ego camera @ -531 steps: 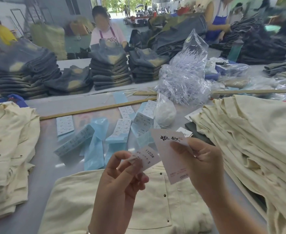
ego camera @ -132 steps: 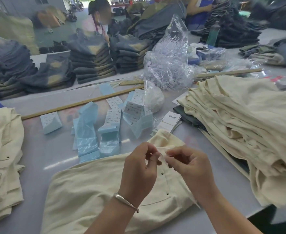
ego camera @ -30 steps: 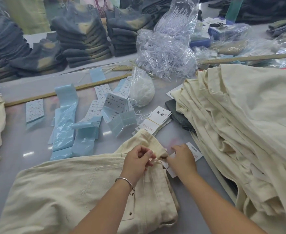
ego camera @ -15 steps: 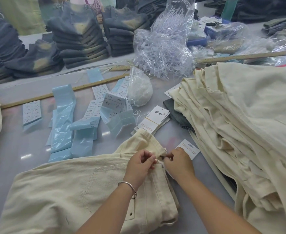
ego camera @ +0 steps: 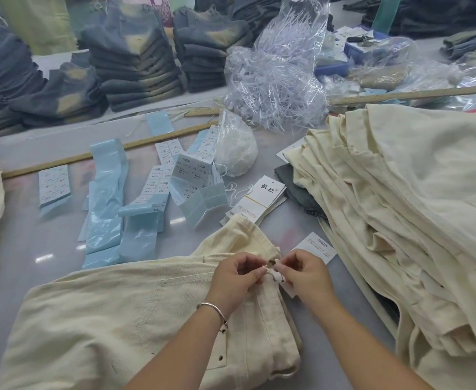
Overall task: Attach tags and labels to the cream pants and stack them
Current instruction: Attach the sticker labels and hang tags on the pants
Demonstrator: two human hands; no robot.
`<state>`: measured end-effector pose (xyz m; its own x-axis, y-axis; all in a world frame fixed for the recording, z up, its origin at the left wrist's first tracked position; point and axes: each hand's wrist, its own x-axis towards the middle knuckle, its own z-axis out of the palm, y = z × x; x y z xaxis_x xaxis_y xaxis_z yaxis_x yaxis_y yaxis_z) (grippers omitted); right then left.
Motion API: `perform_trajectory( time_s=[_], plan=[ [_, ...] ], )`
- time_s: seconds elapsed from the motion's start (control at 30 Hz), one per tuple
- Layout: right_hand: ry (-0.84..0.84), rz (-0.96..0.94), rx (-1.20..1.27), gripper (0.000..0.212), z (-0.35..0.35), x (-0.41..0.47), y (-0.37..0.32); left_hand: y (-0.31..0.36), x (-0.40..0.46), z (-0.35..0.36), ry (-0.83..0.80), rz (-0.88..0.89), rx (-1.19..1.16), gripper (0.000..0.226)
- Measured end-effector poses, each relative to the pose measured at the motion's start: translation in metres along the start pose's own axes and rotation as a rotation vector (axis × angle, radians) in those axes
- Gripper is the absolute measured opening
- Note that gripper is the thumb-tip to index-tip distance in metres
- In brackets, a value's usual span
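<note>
Your left hand point(ego camera: 235, 280) and right hand point(ego camera: 304, 273): both pinch white string point(ego camera: 270, 273) at waistband of cream pants point(ego camera: 124, 313), fingertips nearly touching. Silver bracelet point(ego camera: 213, 309) on left wrist. White hang tag point(ego camera: 317, 246) under right hand, on grey table point(ego camera: 34, 243). Right: tall pile of cream pants point(ego camera: 400, 198). Centre: bundle of hang tags point(ego camera: 259, 199), blue label strips point(ego camera: 106, 198), bag of white string point(ego camera: 235, 149), clear bag of plastic fasteners point(ego camera: 276, 83). Far side: wooden ruler point(ego camera: 104, 152), stacks of dark jeans point(ego camera: 135, 54).

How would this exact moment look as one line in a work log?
step: tying tag | left hand: pinches string | right hand: pinches string | hang tag: at waistband | cream pants: flat on table
</note>
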<state>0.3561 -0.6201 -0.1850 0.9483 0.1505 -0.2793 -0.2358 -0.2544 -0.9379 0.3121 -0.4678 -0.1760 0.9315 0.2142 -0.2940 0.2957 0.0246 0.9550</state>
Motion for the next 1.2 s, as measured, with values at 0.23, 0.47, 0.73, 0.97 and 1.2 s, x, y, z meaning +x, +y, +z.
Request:
perform_trajectory(
  time_s=[0.23, 0.47, 0.73, 0.97, 1.2],
  plan=[
    [-0.255, 0.386, 0.723, 0.022, -0.001, -0.006, -0.014, 0.011, -0.003, 0.003, -0.023, 0.07, 0.045, 0.02],
    [-0.271, 0.442, 0.74, 0.012, -0.001, -0.003, -0.016, 0.015, -0.004, 0.002, 0.035, 0.098, 0.165, 0.024],
    [-0.249, 0.173, 0.433, 0.005, -0.002, -0.007, -0.024, 0.018, -0.007, 0.002, 0.019, 0.174, 0.248, 0.02],
    [-0.251, -0.123, 0.121, 0.006, -0.009, -0.003, -0.026, 0.016, -0.007, -0.002, 0.018, 0.183, 0.275, 0.017],
    [-0.247, 0.144, 0.432, 0.015, -0.003, -0.001, -0.023, 0.017, -0.01, 0.003, 0.064, 0.168, 0.199, 0.007]
  ],
)
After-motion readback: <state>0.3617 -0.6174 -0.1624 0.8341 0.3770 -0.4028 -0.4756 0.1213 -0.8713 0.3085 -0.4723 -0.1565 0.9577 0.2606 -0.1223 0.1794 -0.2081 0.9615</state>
